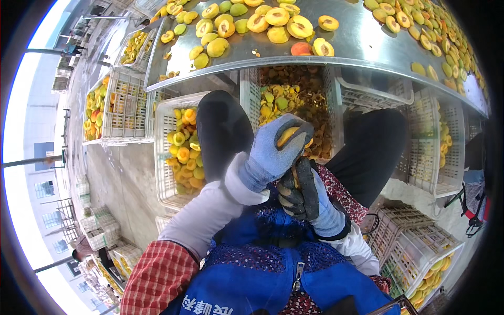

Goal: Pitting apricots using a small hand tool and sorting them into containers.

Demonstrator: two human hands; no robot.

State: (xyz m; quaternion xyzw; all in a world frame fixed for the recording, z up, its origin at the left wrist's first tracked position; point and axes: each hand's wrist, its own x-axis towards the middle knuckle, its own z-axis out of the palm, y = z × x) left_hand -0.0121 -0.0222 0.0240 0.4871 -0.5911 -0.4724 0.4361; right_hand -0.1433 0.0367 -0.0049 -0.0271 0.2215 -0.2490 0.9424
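Observation:
Both hands are gloved and close together above my lap. My left hand (271, 147), in a blue knit glove with a grey coated palm, wraps around a yellow peach piece (288, 136). Just below it, my right hand (305, 193), in a dark-palmed glove, has its fingers curled around a narrow tan object (295, 176). Most of that object is hidden, so its kind is unclear. Beneath the hands, between my knees, stands a plastic crate (249, 92) with yellow peach pieces (277, 100) on one side and brown pits and scraps (313, 98) on the other.
Halved peaches (277, 17) lie across a metal table (354, 39) whose raised edge runs above my knees. A crate of peach halves (167, 157) stands by my left knee, another crate (427, 149) beyond my right. Stacked crates (409, 244) sit at lower right. A person (84, 248) is far left.

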